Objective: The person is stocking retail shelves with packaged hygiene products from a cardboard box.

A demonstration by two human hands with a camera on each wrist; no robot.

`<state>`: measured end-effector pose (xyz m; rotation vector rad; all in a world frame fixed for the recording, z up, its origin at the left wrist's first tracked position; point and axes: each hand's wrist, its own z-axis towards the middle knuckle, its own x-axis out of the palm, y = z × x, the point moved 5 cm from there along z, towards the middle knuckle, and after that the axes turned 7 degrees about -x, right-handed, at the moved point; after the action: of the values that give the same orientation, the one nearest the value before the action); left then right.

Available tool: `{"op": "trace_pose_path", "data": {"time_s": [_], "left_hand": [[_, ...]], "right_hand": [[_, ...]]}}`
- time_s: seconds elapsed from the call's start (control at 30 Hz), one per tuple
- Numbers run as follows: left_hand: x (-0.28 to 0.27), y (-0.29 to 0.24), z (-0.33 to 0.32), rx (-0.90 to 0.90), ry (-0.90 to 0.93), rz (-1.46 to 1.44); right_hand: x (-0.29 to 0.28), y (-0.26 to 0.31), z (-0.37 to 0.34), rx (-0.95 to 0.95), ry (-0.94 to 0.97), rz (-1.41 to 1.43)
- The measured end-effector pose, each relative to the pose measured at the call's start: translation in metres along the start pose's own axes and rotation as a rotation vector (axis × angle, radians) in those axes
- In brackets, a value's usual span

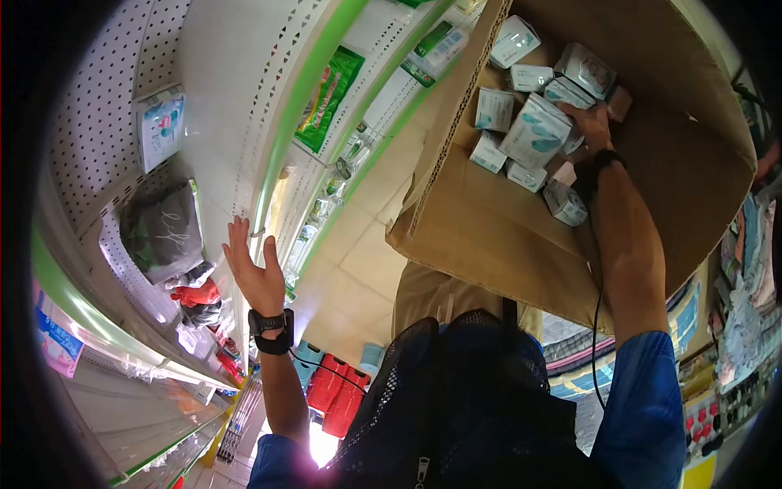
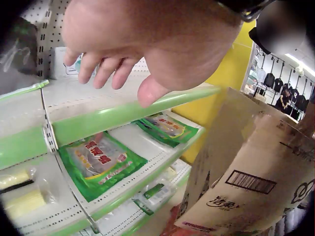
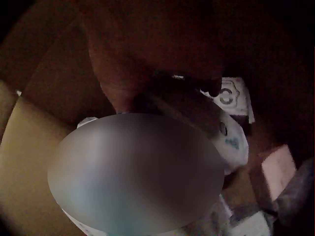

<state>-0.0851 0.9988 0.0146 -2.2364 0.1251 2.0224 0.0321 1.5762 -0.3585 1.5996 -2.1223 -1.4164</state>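
Right hand seemingly off carton walls

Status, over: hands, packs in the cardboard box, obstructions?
Left hand empty, near green shelf edge. Right hand among white packs inside cardboard box, grip unclear. Packs crowd it closely.

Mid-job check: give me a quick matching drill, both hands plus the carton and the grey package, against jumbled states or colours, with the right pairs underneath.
Column one
1. Left hand
2. Right hand
3. Cardboard carton
4. Grey package

Column two
A. Marked with white script
B. Reaching in among white packs
C. Brown and open, with a barcode on its outside
D. Fingers extended, holding nothing

Right pairs: 1-D, 2-B, 3-C, 4-A
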Motion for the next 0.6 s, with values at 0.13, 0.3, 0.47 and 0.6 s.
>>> {"op": "trace_pose_path", "data": {"time_s": [0.13, 0.3, 0.47, 0.6], "left_hand": [[-0.004, -0.026, -0.008, 0.003, 0.013, -0.101], [-0.026, -0.078, 0.000, 0.040, -0.044, -0.305], [-0.047, -0.138, 0.003, 0.046, 0.067, -0.594], [-0.050, -0.193, -0.003, 0.052, 0.438, -1.042]], "right_hand": [[-0.006, -0.026, 0.024, -0.205, 0.137, -0.048], [-0.046, 0.122, -0.061, 0.197, 0.085, 0.172], [-0.099, 0.232, -0.148, -0.116, 0.055, 0.273], [-0.108, 0.304, -0.260, -0.826, -0.268, -0.202]]}}
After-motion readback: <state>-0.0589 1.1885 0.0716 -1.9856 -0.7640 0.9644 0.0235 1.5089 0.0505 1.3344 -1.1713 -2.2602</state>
